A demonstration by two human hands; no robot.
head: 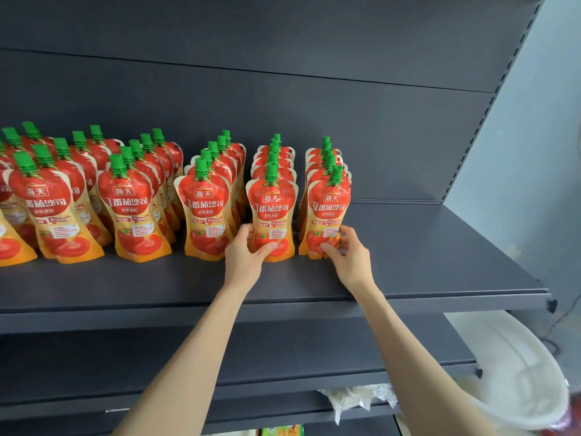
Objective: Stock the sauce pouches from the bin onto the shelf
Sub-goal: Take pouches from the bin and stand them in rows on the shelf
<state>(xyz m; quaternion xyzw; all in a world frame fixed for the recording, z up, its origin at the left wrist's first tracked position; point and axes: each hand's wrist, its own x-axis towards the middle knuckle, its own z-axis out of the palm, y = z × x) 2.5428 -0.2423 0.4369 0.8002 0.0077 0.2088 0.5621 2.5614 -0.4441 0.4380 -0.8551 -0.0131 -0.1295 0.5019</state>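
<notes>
Rows of red and orange sauce pouches with green caps stand upright on the dark grey shelf (408,265). My left hand (245,256) grips the base of the front pouch (272,209) in the second row from the right. My right hand (349,256) holds the lower right corner of the front pouch (328,209) in the rightmost row. Both pouches rest on the shelf board. At the lower right, the white bin (515,372) shows only its rim and inside.
More pouch rows (125,196) fill the shelf to the left. Right of the last row the shelf board runs bare to its end upright (490,114). A lower shelf (314,357) sits below, with crumpled clear plastic (358,399) under it.
</notes>
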